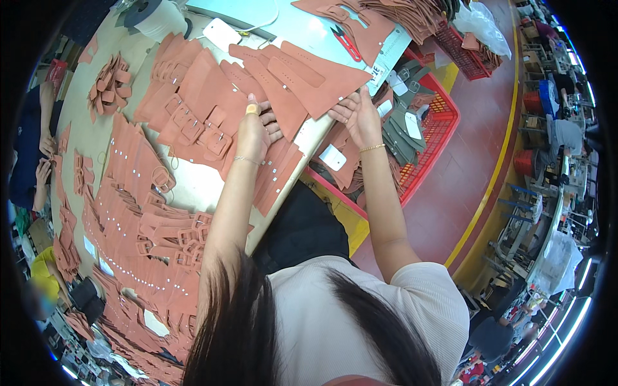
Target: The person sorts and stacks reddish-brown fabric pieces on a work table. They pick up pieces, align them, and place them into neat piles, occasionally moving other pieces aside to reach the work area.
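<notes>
Two terracotta leather-like panels overlap over the near right edge of the table. My right hand (359,118) pinches the lower right edge of the upper panel (338,76), which tapers and carries a rounded strap piece. My left hand (259,132), with a yellow wrap on the thumb, has its fingers curled at the side of the panel beneath (283,103). Left of that hand lie panels with buckled straps (187,122). Flat strips with small white marks (277,168) rest under and below my left hand.
Many cut pieces (129,167) cover the table's left side. A red crate (444,128) of green and terracotta pieces stands at the right of the table. Red-handled snips (347,45) and a thread cone (158,19) are at the back. A co-worker's hands (45,161) work across the table.
</notes>
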{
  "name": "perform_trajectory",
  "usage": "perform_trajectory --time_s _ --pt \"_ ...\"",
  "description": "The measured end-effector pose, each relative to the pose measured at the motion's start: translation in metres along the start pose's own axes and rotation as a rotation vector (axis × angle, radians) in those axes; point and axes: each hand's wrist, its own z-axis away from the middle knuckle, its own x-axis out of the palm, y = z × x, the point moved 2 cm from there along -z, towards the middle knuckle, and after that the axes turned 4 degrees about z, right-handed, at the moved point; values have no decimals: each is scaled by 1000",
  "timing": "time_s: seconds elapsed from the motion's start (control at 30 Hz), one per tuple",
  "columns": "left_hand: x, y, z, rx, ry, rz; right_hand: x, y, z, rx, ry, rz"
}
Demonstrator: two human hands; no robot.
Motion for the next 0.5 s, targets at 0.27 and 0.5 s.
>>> perform_trajectory --time_s 0.27,0.5 --pt "-4 -1 -3 -5 -25 15 -5 5 -3 10 5 -48" --pt "-1 0 2 15 -9 -134 9 6 -6 -37 60 157"
